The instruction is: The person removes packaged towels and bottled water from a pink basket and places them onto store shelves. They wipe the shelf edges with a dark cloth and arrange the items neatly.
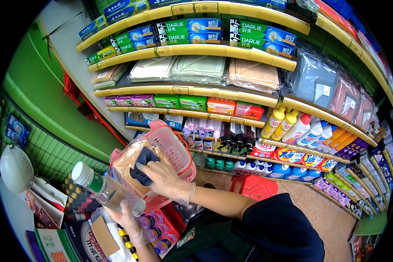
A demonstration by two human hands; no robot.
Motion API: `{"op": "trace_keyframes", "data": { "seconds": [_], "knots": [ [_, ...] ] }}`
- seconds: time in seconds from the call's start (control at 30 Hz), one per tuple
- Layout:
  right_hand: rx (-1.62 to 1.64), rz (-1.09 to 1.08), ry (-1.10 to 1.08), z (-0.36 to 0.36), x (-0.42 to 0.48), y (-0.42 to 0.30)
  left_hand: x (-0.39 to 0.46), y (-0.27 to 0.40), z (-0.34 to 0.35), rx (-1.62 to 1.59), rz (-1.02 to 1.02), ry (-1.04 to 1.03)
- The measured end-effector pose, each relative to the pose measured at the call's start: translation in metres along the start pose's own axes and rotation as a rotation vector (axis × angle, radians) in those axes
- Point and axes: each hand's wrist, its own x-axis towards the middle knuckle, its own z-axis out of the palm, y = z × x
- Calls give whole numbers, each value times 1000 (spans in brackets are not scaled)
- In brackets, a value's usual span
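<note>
My left hand (129,221), in a thin transparent glove, grips the lower part of a transparent plastic bottle (109,193). The bottle has a white cap and a green label, and it tilts up to the left. A dark blue cloth (144,167) is bunched in my gloved right hand (165,181). That hand is over a pink plastic basket (170,140), whose openwork wall shows beyond the cloth. Inside the basket lie tan folded towels (124,163) in plastic wrap, partly hidden by the cloth, the hand and the bottle.
Shelves ahead hold toothpaste boxes (190,31), wrapped towels (199,68), soap packs (193,102) and detergent bottles (273,122). A red plastic stool (260,188) stands on the tiled floor (301,209). Drink bottles (155,226) and cartons (59,242) are at lower left.
</note>
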Motion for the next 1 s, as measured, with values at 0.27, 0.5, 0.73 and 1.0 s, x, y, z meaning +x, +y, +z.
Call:
{"op": "trace_keyframes", "data": {
  "seconds": [0.27,0.5,0.73,1.0],
  "knots": [
    [91,-64,-279,-17,9,19,-11,31,4,10,-195,-172],
    [1121,104,-375,-118,18,-32,-14,56,19,-68,-278,-485],
    [714,265,-477,-163,-33,-25,-6,81,13,738,286,-917],
    [976,959,-497,-100,-122,54,-47,47,-3,666,-58,-988]
  ]
}}
